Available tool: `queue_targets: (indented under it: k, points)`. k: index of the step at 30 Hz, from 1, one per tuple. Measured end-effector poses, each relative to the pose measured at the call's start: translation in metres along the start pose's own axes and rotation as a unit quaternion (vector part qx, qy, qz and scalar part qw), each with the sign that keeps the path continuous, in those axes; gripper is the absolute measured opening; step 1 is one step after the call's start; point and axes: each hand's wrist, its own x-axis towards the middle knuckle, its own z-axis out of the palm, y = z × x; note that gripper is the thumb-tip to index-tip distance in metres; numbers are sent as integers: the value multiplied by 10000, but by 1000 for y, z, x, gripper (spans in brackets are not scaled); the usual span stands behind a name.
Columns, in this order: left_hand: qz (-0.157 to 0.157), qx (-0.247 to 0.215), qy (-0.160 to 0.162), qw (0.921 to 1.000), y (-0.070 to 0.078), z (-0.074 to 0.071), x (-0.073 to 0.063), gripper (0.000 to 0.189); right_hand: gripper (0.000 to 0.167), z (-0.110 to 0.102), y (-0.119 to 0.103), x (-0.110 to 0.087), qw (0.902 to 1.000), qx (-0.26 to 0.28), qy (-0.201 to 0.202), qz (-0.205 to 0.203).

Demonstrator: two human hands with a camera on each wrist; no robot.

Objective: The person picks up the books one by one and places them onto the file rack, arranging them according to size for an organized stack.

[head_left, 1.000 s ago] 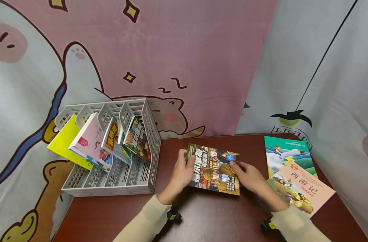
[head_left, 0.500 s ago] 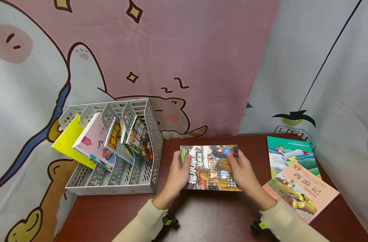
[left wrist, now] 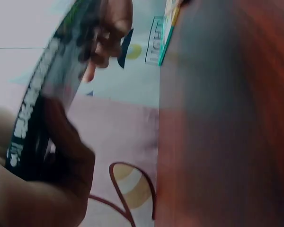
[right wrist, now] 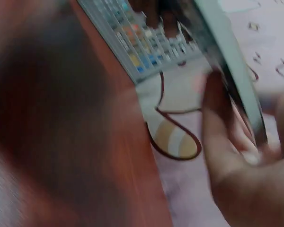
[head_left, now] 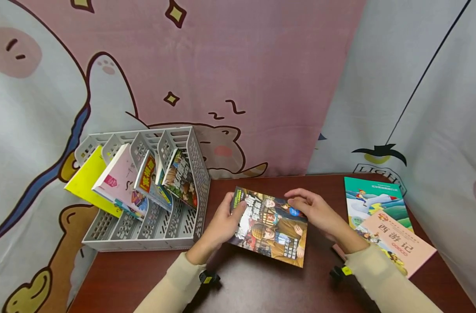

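Observation:
A comic-style paperback book (head_left: 275, 232), its cover showing a figure in a brown coat and cap, is held above the table, tilted down to the right. My left hand (head_left: 222, 221) grips its left edge, thumb on the cover and fingers behind; the left wrist view shows the book's dark spine (left wrist: 31, 104) in that grip. At the upper right corner, my right hand (head_left: 314, 213) has its thumb over the cover and its index finger reaching past the top edge. The right wrist view shows the book's pale page edge (right wrist: 234, 71) between right thumb and fingers.
A grey slotted file rack (head_left: 144, 245) stands at the left, with a yellow book (head_left: 91, 180), a pink book (head_left: 122, 178) and other books leaning in its compartments. At the right, a peach book (head_left: 406, 243) overlaps a green book (head_left: 372, 189) on the brown table (head_left: 261, 291).
The book, level half a second ago, has turned with its right side lower and nearer me. My right hand has slid from its right edge up to the top right corner.

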Motion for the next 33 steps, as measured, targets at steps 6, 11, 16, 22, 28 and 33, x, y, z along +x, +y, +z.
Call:
queue_targets:
  k: [6, 11, 16, 22, 28, 33]
  points:
    - [231, 400, -706, 9964, 2, -9, 7, 22, 52, -7, 1, 8, 9837, -471, -1729, 129]
    - [250, 528, -782, 9952, 4, -16, 15, 26, 49, 2, 2, 5, 9752, -508, -2148, -180]
    - [136, 707, -623, 9955, 12, -24, 21, 28, 43, 7, 5, 2, 9768, -590, -1934, -709]
    - [-27, 654, -184, 9977, 19, -32, 24, 24, 41, 14, 9, -4, 9848, -224, -1401, -1005]
    - [-213, 5, 190, 9996, 27, -35, 25, 28, 38, 29, 11, -8, 9871, 46, -923, -1304]
    - [-113, -403, 561, 9975, 34, -35, 27, 28, 35, 41, 13, -10, 9859, 403, -598, -1513]
